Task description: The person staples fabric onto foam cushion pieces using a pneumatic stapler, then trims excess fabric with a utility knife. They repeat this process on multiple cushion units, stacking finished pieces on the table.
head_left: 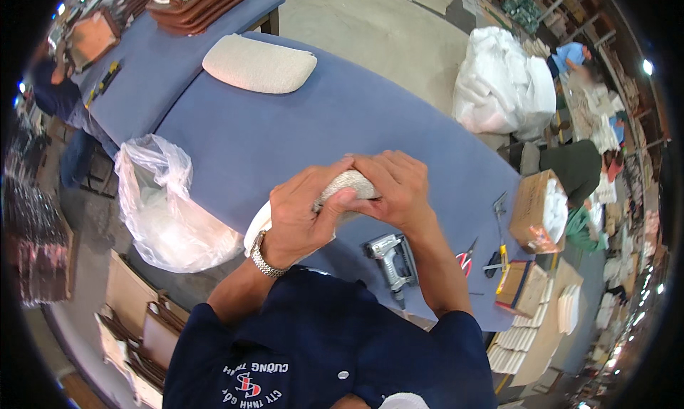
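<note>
Both hands are wrapped round a padded panel (350,186) covered in cream woven fabric, held up close to my body over the blue table. My left hand (299,206), with a metal watch on the wrist, grips its left part, thumb pressed across the fabric. On the other side my right hand (396,189) clasps the edge, fingers curled over the top. Most of the panel is hidden behind my hands and forearm. A staple gun (392,263) lies on the table beside my right forearm. Farther off, a similar cream padded panel (260,64) rests near the table's far edge.
Red-handled scissors (467,257) and a yellow cutter (504,256) lie right of my arm, near a cardboard box (534,213) and a smaller box (522,288). A clear plastic bag (171,216) hangs at the table's left. Brown frames (192,13) are stacked beyond. A person (64,99) works at far left.
</note>
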`<state>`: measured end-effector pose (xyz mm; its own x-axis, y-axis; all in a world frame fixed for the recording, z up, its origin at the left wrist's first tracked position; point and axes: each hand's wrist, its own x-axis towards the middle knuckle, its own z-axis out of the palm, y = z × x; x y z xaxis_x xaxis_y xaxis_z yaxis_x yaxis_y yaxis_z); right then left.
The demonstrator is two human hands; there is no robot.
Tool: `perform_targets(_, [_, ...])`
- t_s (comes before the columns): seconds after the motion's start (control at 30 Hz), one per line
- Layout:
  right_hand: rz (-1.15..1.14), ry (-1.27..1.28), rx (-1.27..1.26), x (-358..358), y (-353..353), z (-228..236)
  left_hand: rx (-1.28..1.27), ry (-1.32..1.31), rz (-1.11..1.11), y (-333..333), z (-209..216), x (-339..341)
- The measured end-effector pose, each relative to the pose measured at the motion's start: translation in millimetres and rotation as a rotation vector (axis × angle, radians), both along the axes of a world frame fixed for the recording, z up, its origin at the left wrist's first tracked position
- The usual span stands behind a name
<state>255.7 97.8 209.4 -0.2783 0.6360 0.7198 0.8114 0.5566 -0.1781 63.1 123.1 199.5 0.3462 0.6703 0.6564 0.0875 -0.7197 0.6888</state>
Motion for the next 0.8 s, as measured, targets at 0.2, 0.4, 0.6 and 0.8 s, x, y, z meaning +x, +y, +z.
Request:
perform_targets(0.2, [-0.052, 0.333, 0.255, -6, 12, -44, 0.048, 0.013, 0.037, -7, 2, -24])
perform_targets(0.4, [0.247, 1.630, -0.372, -43, 0, -158, 0.030, 0.014, -0.013, -38, -3, -68])
perform_targets(0.6, [0.107, 1.070, -0.443, -79, -31, -152, -0.057, -0.099, 0.032, -43, -37, -141])
perform_targets(0.8, [0.277, 0.795, -0.550, -125, -44, -191, -0.357, -0.692, 0.212, 2, -75, -220])
